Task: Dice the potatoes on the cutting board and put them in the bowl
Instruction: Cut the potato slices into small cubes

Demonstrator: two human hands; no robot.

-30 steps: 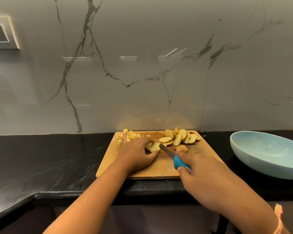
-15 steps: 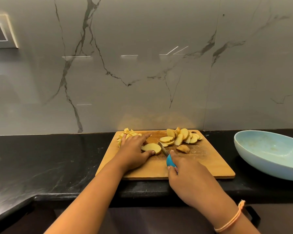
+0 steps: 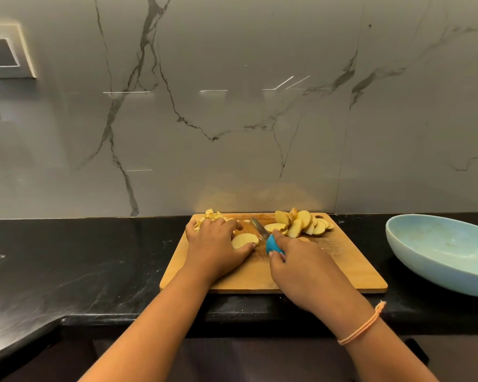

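Note:
A wooden cutting board [image 3: 342,274] lies on the black counter. My left hand [image 3: 215,244] holds a pale potato slice [image 3: 243,240] flat on the board between thumb and fingers. My right hand [image 3: 301,268] grips a knife [image 3: 260,229] by its blue handle, the blade pointing away just right of that slice. A pile of potato slices [image 3: 301,224] sits at the board's far right. Small diced pieces [image 3: 213,215] lie at the far left, partly hidden behind my left hand. A light blue bowl [image 3: 436,260] stands to the right of the board.
A marble wall rises directly behind the counter [image 3: 80,260]. A switch plate [image 3: 3,51] is on the wall at upper left. The counter's front edge runs just below the board and turns toward me at the left.
The knife has moved from the board's middle toward the far side, its blade now beside the slice. My left hand shifted slightly and holds a whole slice flat.

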